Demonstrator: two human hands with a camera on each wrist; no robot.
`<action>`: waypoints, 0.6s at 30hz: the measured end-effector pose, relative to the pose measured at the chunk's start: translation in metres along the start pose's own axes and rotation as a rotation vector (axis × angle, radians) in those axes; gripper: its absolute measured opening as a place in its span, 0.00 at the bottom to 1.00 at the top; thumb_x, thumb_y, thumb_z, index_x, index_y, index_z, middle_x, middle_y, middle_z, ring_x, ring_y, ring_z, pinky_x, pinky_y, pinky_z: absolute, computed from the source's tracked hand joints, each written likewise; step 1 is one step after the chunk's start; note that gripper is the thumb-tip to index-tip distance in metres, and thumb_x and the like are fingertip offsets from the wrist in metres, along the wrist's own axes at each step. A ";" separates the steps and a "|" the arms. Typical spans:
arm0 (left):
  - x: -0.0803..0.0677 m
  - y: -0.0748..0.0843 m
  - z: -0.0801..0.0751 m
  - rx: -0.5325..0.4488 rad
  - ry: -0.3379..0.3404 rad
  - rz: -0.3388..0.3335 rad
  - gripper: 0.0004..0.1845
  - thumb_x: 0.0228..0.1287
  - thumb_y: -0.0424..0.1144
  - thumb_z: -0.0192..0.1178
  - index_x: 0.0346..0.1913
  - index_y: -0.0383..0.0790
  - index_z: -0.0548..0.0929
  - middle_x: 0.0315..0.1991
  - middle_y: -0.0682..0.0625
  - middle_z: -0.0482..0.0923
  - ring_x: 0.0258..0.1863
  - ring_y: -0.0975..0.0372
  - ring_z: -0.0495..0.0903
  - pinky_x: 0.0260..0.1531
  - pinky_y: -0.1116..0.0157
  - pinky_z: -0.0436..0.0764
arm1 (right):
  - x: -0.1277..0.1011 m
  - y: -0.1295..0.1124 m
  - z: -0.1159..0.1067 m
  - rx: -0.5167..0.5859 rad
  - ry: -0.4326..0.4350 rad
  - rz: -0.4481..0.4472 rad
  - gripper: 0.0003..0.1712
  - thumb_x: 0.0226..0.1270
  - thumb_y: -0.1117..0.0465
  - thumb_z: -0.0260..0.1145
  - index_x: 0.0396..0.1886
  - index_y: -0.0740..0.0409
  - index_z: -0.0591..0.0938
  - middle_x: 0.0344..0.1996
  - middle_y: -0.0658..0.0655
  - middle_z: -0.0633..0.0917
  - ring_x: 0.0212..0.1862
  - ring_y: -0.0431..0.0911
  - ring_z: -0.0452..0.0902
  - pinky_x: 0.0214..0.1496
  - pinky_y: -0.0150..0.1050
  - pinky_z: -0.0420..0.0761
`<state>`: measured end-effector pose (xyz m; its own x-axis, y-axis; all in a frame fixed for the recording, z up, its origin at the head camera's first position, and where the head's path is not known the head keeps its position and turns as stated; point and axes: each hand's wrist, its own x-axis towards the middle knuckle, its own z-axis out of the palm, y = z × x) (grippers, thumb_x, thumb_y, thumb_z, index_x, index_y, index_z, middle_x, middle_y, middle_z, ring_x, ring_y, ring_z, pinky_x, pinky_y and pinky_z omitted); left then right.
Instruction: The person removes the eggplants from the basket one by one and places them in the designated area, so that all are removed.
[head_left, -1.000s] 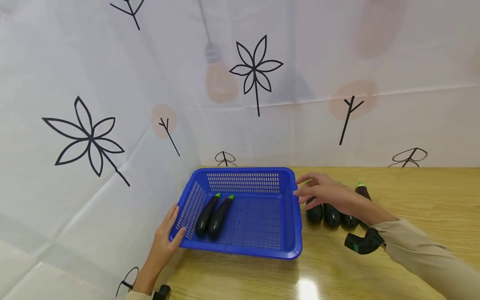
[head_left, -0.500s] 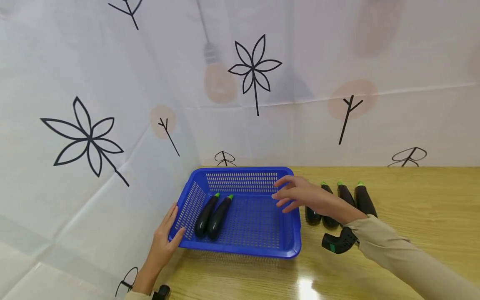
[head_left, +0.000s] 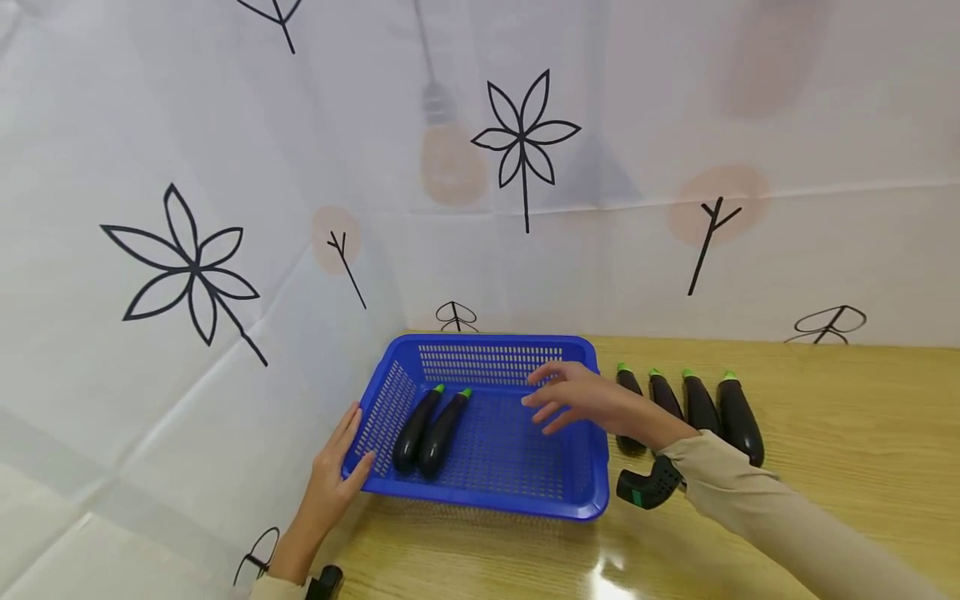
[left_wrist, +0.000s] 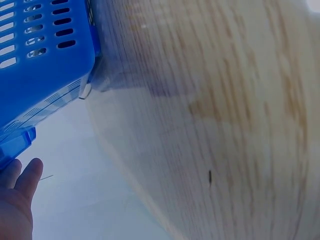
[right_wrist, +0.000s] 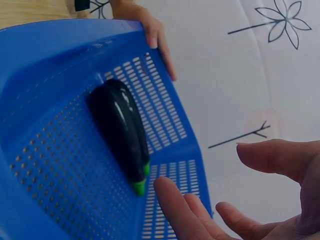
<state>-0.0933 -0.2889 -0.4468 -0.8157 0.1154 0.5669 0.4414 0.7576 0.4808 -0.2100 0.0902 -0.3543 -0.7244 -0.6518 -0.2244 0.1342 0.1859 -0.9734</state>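
Note:
Two dark eggplants [head_left: 442, 435] with green stem ends lie side by side in the left half of a blue plastic basket [head_left: 480, 505]. My left hand [head_left: 330, 468] rests at the basket's left rim near the front corner, fingers straight and thumb spread. In the left wrist view, parts of its fingers [left_wrist: 29, 179] show below the basket's rim. Over the right half of the basket hovers my right hand [head_left: 581, 396], fingers loosely bent and holding nothing. The right wrist view has its thumb [right_wrist: 270, 156] and fingers apart, with the eggplant pair [right_wrist: 120, 130] beyond them.
Several more eggplants [head_left: 738, 417] lie in a row on the wooden table [head_left: 847, 417], right of the basket, partly behind my right forearm. A white cloth with plant drawings [head_left: 600, 275] hangs behind the table and along the left side.
My right hand has moved left from the basket's right rim to over its inside, uncovering more of the eggplants on the table. The left hand stays at the rim.

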 end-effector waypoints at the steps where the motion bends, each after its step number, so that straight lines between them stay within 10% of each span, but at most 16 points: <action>1: 0.000 0.000 0.000 0.000 0.003 0.001 0.35 0.59 0.30 0.60 0.69 0.28 0.60 0.69 0.35 0.57 0.68 0.48 0.59 0.62 0.79 0.52 | 0.001 0.000 0.001 0.001 -0.001 0.003 0.33 0.61 0.59 0.67 0.60 0.69 0.65 0.49 0.66 0.80 0.44 0.55 0.80 0.45 0.50 0.81; 18: 0.001 0.001 0.001 0.004 0.005 0.008 0.35 0.59 0.30 0.60 0.69 0.29 0.61 0.71 0.40 0.56 0.67 0.47 0.59 0.62 0.79 0.53 | 0.026 0.005 0.019 0.053 -0.008 0.048 0.28 0.61 0.62 0.66 0.57 0.68 0.69 0.45 0.63 0.82 0.41 0.56 0.82 0.44 0.51 0.81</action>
<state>-0.0943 -0.2874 -0.4470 -0.8102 0.1182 0.5741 0.4465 0.7590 0.4739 -0.2156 0.0602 -0.3655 -0.7107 -0.6493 -0.2708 0.2043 0.1778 -0.9626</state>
